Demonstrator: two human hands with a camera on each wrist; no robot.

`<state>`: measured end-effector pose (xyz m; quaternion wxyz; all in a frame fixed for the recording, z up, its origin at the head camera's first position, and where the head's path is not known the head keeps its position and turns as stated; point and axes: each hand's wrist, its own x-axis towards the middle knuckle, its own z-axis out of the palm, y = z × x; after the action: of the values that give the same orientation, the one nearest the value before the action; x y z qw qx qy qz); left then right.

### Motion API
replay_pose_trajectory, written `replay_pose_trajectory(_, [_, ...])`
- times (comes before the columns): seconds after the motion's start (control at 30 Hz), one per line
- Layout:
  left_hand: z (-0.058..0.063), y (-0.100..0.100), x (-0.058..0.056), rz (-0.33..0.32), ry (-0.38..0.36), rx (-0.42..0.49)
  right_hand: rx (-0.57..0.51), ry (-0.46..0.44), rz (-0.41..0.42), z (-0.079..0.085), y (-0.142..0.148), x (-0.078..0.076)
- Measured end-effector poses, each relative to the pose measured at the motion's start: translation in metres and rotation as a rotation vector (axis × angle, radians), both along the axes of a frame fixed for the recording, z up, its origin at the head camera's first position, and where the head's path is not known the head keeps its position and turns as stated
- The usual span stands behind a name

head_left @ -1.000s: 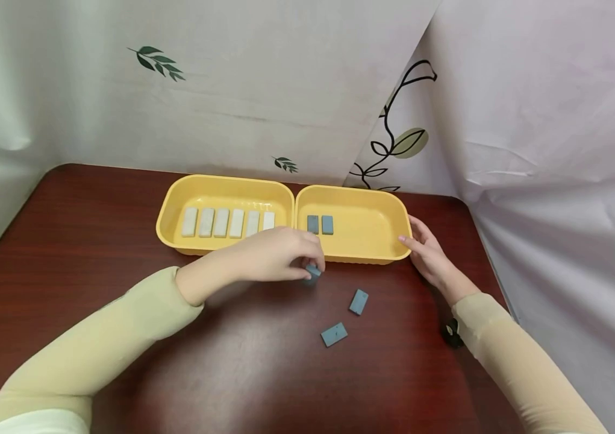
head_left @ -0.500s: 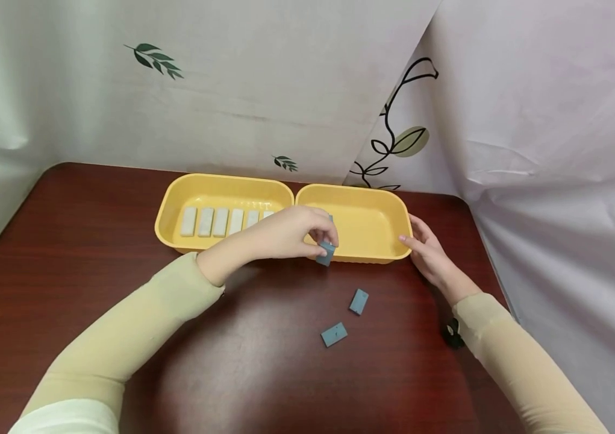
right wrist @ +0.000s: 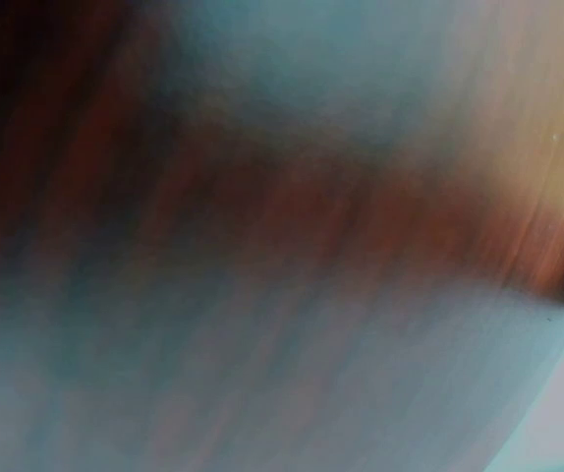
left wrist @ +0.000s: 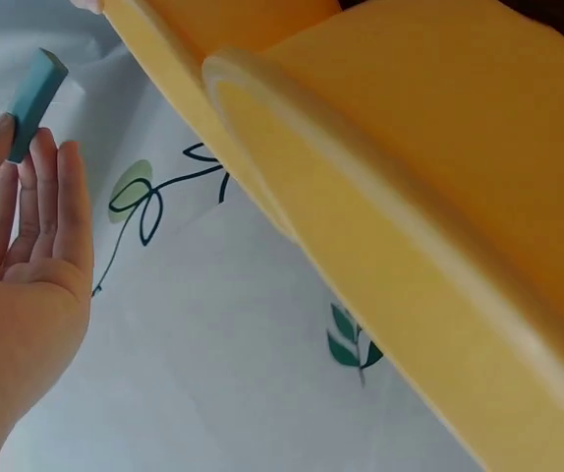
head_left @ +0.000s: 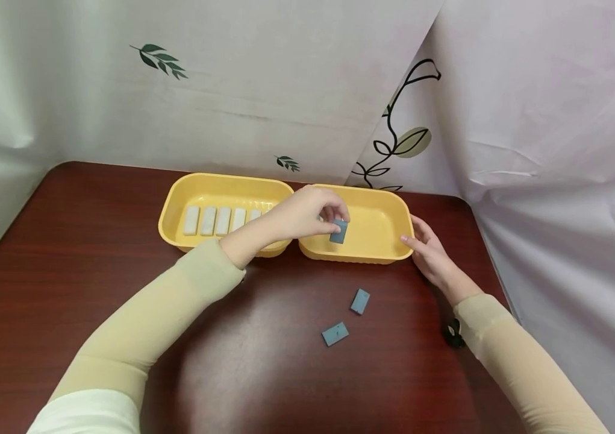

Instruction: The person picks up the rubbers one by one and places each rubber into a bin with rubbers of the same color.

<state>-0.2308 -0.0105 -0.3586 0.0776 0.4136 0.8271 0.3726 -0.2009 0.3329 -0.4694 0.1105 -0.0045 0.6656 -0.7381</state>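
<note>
My left hand (head_left: 309,211) pinches a small blue-grey rectangular block (head_left: 338,231) between thumb and fingertips, over the left part of the right yellow tray (head_left: 388,226). In the left wrist view the same block (left wrist: 38,103) stands tilted at the fingertips of the left hand (left wrist: 36,246). The blocks lying in this tray are hidden behind the hand. My right hand (head_left: 434,259) grips the tray's right end, thumb over the rim and fingers along the outer wall. Two more blue-grey blocks, one nearer the tray (head_left: 360,301) and one farther forward (head_left: 335,333), lie on the table.
Close beside it on the left, another yellow tray (head_left: 168,208) holds several white blocks (head_left: 223,221) in a row, partly covered by the left forearm. Both trays stand near the back of the dark red wooden table (head_left: 96,229). Pale patterned sheeting (head_left: 285,90) hangs behind and at the sides.
My left hand has lifted the blue-grey block from in front of the trays and carried it up and right, over the right tray. The right hand keeps its grip on the tray end.
</note>
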Motion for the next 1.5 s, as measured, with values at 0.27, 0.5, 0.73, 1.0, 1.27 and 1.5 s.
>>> replay_pose_trajectory(0.27, [-0.012,0.013,-0.013,0.077,-0.081,0.032,-0.006,0.001,-0.005,-0.001,0.001,0.001])
replay_pose_trajectory(0.5, [-0.022,0.024,-0.024,0.161,-0.192,0.067,-0.003,-0.004,-0.007,0.000,0.000,0.001])
replay_pose_trajectory(0.73, [-0.032,0.033,-0.032,0.190,-0.231,0.077,-0.018,-0.007,-0.006,-0.001,-0.001,0.001])
replay_pose_trajectory(1.0, [-0.040,0.041,-0.040,0.194,-0.252,0.022,-0.026,-0.006,-0.003,-0.001,-0.001,0.001])
replay_pose_trajectory(1.27, [-0.047,0.045,-0.048,0.190,-0.295,0.030,-0.035,-0.003,-0.002,-0.001,-0.001,0.002])
replay_pose_trajectory(1.5, [-0.053,0.050,-0.053,0.222,-0.284,0.010,-0.048,0.009,0.002,-0.001,-0.001,0.001])
